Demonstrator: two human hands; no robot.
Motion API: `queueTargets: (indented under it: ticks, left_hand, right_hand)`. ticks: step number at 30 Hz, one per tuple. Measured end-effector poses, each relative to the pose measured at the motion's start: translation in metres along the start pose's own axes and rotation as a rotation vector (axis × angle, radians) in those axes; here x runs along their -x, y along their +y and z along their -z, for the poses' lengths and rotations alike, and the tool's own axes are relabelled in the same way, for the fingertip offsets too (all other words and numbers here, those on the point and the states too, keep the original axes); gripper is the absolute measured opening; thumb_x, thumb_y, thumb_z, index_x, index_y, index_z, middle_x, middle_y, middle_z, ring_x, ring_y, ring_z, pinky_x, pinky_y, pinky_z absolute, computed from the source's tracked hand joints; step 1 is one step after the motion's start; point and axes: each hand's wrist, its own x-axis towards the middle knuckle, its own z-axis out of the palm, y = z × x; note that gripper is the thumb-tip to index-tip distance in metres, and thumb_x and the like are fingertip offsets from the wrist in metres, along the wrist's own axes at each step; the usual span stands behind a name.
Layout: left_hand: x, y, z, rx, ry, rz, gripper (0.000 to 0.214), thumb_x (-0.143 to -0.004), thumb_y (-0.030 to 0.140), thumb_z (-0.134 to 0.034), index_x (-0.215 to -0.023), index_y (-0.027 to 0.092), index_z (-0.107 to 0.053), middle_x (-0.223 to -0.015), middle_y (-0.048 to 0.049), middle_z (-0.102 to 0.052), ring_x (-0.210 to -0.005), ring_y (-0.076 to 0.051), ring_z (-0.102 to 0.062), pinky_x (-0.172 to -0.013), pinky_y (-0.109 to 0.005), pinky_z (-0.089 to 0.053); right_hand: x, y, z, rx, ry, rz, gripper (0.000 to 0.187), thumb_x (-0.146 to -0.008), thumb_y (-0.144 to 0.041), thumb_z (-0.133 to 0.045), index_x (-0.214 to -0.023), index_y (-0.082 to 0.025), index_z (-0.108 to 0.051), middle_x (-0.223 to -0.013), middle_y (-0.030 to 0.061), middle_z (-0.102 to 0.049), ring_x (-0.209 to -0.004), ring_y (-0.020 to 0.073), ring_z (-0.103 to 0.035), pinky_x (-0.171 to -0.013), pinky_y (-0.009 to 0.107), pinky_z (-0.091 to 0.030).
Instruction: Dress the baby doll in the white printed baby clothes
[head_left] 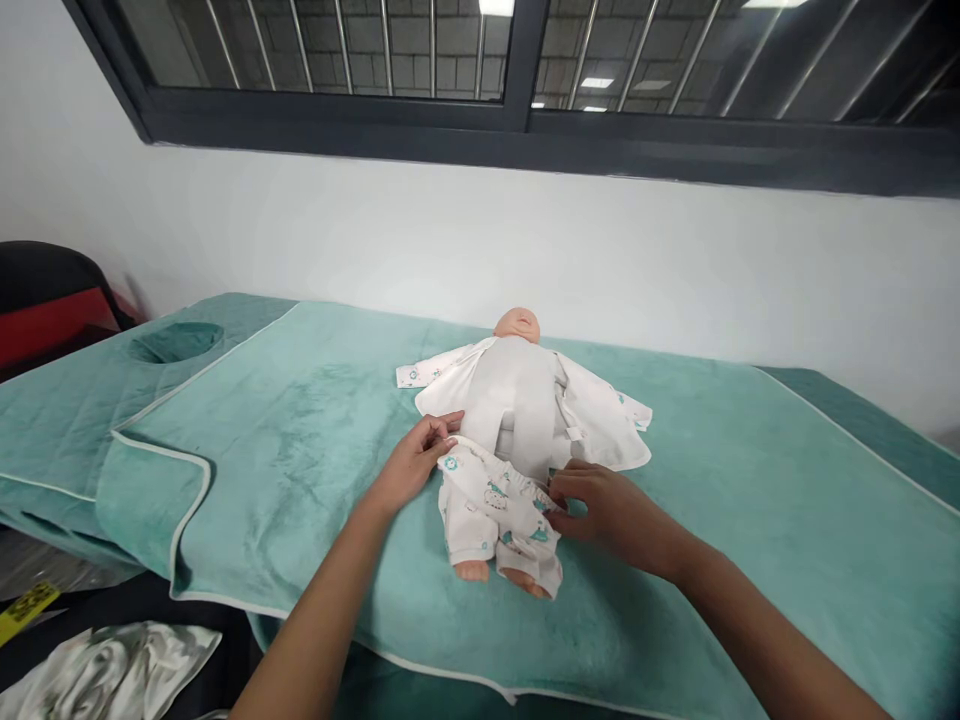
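Observation:
A baby doll lies on its back on a teal towel, head toward the wall. Its white printed top lies open under it, showing the pale cloth torso. Printed white trousers cover its legs, with bare feet poking out at the near end. My left hand pinches the trousers' waistband at the doll's left-side hip. On the other side, my right hand grips the waistband with curled fingers.
The towel covers a padded table with a face hole at the far left. A white wall and dark window frame stand behind. A black-and-red chair is at left. Crumpled pale cloth lies below the table's near-left corner.

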Motion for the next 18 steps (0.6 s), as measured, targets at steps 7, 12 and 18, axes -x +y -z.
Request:
queueTargets:
  ticks: [7,12,18]
  left_hand:
    - [0.001,-0.002,0.001,0.018,-0.017,-0.023,0.018,-0.088,0.032,-0.058,-0.082,0.021,-0.045,-0.143,-0.0116,-0.050,-0.130,-0.023,-0.049,-0.103,-0.041,-0.036]
    - [0.002,-0.003,0.001,0.027,-0.017,-0.023,0.020,-0.088,0.036,-0.057,-0.083,0.022,-0.043,-0.144,-0.0129,-0.048,-0.133,-0.024,-0.046,-0.106,-0.043,-0.034]
    - [-0.011,0.003,-0.003,-0.019,-0.061,-0.008,0.024,-0.089,0.040,-0.055,-0.082,0.024,-0.039,-0.149,-0.0115,-0.043,-0.139,-0.023,-0.037,-0.107,-0.040,-0.032]
  right_hand:
    - [0.006,0.035,-0.002,-0.315,-0.167,-0.175,0.034,-0.088,-0.050,-0.050,-0.070,-0.021,-0.052,-0.064,-0.0019,-0.049,-0.058,0.0126,-0.041,-0.053,0.025,-0.028]
    - [-0.008,0.044,-0.018,-0.067,0.299,-0.311,0.018,-0.084,-0.039,-0.053,-0.079,-0.022,-0.056,-0.062,-0.0030,-0.052,-0.059,0.0148,-0.047,-0.057,0.027,-0.034]
    - [-0.050,0.056,-0.031,-0.077,0.662,-0.130,0.014,-0.085,-0.032,-0.050,-0.089,-0.021,-0.056,-0.131,0.0123,-0.054,-0.110,0.0240,-0.058,-0.088,0.038,-0.047]
